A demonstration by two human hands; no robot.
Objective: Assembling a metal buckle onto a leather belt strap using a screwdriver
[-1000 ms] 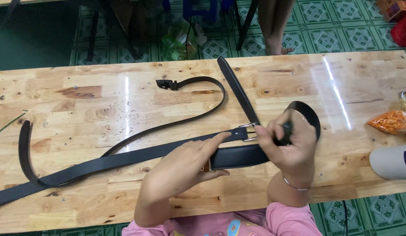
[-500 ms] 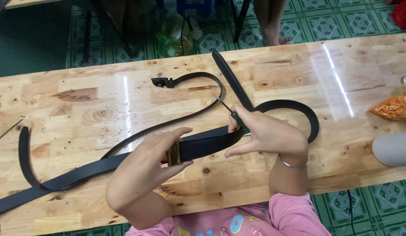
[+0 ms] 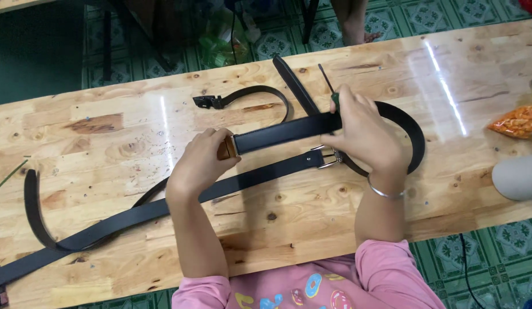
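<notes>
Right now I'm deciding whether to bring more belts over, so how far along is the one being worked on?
Mid-way, it seems. Looks done: the black belt already lies stretched between both hands. In hand: the left hand pinches its brown end, while the right hand holds the strap and a green-handled screwdriver. Left: the silver buckle on the strap below, and a second belt behind lies untouched.

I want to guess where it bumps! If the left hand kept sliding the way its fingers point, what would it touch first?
The left hand points right along the black belt strap it holds. Going straight on, it would probably meet the right hand first, which grips that same strap and a green-handled screwdriver. Depth is hard to judge.
</notes>
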